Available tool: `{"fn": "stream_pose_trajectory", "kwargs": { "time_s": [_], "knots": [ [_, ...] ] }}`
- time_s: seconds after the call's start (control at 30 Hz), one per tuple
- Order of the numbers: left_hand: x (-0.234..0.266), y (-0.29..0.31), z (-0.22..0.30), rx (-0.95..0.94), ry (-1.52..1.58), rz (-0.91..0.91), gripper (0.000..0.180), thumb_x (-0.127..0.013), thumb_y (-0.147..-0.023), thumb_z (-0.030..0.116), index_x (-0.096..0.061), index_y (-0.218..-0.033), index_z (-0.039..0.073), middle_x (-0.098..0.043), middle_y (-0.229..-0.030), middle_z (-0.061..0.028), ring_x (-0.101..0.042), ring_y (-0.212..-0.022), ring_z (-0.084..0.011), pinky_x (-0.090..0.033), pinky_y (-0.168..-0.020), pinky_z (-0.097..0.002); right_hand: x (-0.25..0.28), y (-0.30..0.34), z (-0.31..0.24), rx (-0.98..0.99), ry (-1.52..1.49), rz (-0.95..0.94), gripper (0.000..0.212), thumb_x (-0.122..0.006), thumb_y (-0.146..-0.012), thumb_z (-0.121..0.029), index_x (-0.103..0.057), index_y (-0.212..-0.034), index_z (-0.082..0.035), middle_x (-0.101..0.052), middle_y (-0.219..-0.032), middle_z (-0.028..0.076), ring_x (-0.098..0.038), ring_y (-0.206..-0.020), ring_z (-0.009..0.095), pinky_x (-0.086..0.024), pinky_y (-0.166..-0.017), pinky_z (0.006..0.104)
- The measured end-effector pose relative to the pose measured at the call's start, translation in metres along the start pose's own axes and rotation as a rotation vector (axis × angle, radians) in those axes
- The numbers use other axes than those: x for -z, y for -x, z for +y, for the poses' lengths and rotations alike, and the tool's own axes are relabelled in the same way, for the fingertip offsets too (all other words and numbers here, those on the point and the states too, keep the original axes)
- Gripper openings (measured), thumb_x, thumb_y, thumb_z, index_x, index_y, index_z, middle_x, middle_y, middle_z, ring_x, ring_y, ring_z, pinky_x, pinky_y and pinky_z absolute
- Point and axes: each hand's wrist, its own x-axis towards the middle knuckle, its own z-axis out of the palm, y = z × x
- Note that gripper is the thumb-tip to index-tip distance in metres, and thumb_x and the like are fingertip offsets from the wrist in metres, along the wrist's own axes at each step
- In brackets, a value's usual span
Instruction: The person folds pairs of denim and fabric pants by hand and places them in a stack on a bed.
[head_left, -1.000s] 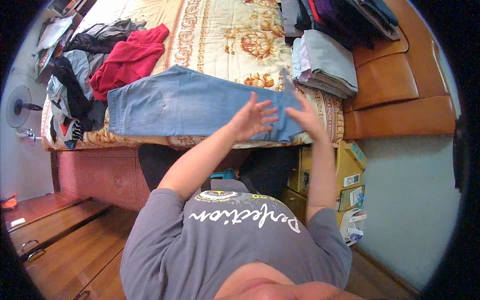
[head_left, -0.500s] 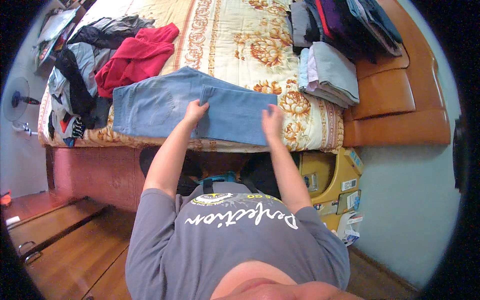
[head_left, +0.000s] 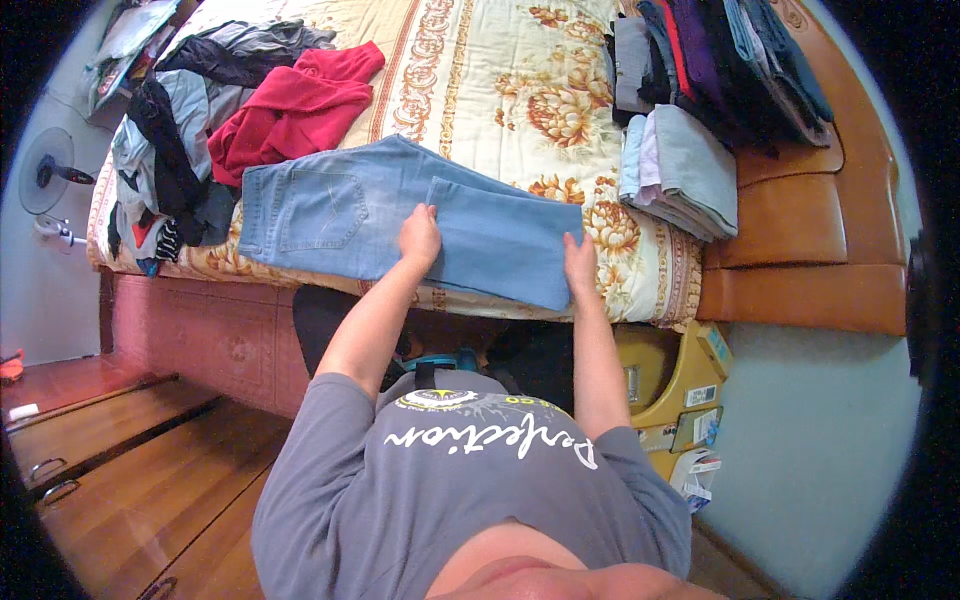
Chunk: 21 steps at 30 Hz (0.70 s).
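Observation:
Light blue jeans [head_left: 330, 215] lie lengthwise along the near side of the bed, waistband to the left. Their lower legs are doubled back over the upper part, so the hem end lies near the middle and the fold forms the right edge. My left hand [head_left: 420, 238] is closed at the hem end of the folded-over legs. At the right edge, my right hand [head_left: 580, 266] grips the fold, thumb on top; the fingertips under the cloth are hidden.
A red garment [head_left: 290, 115] and a loose heap of dark and grey clothes [head_left: 170, 150] lie at the left. Folded light clothes [head_left: 690, 175] and a stack of dark trousers [head_left: 715, 60] sit by the brown headboard [head_left: 790, 220]. A fan [head_left: 48, 172] stands beyond the bed's left end.
My right hand has come down onto the jeans' folded right edge and closed there. My left hand stays at the hem end. The whole view has shifted slightly.

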Motion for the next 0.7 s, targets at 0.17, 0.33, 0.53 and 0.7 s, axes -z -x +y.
{"fn": "stream_pose_trajectory", "kwargs": {
  "time_s": [0.17,0.33,0.53,0.7],
  "knots": [
    [-0.034,0.022,0.037,-0.019,0.217,-0.046,0.029,-0.041,-0.090,0.027,-0.050,-0.083,0.001,-0.057,-0.080,-0.0250,-0.053,-0.080,-0.0450,-0.040,-0.068,-0.0518,0.055,-0.036,0.016,0.030,-0.055,0.016,0.030,-0.057,-0.081,-0.021,-0.053,-0.101,0.002,-0.062,-0.091,0.019,-0.059,-0.085,0.029,-0.044,-0.077,0.0372],
    [-0.051,0.030,0.052,0.004,0.252,-0.043,0.027,-0.041,-0.090,0.027,-0.050,-0.084,0.002,-0.056,-0.078,-0.0257,-0.052,-0.077,-0.0457,-0.039,-0.064,-0.0520,0.069,-0.049,0.055,0.018,0.130,-0.071,0.034,-0.052,-0.085,-0.026,-0.053,-0.102,0.003,-0.061,-0.096,0.020,-0.058,-0.091,0.032,-0.044,-0.079,0.0382],
    [-0.032,0.025,0.046,-0.063,0.027,-0.087,0.022,-0.039,-0.090,0.027,-0.047,-0.087,0.007,-0.059,-0.070,-0.0214,-0.057,-0.069,-0.0425,-0.042,-0.059,-0.0519,0.069,-0.026,0.098,-0.009,0.061,-0.217,0.040,-0.042,-0.089,-0.033,-0.054,-0.095,0.004,-0.060,-0.090,0.023,-0.057,-0.089,0.035,-0.043,-0.078,0.0389],
    [-0.026,0.022,0.049,-0.103,-0.172,-0.139,0.021,-0.040,-0.090,0.029,-0.045,-0.088,0.009,-0.060,-0.069,-0.0200,-0.058,-0.068,-0.0401,-0.043,-0.059,-0.0517,0.077,0.003,0.060,-0.124,0.266,-0.124,0.039,-0.044,-0.088,-0.034,-0.056,-0.084,0.004,-0.060,-0.081,0.023,-0.057,-0.079,0.038,-0.043,-0.071,0.0407]
  ]
}}
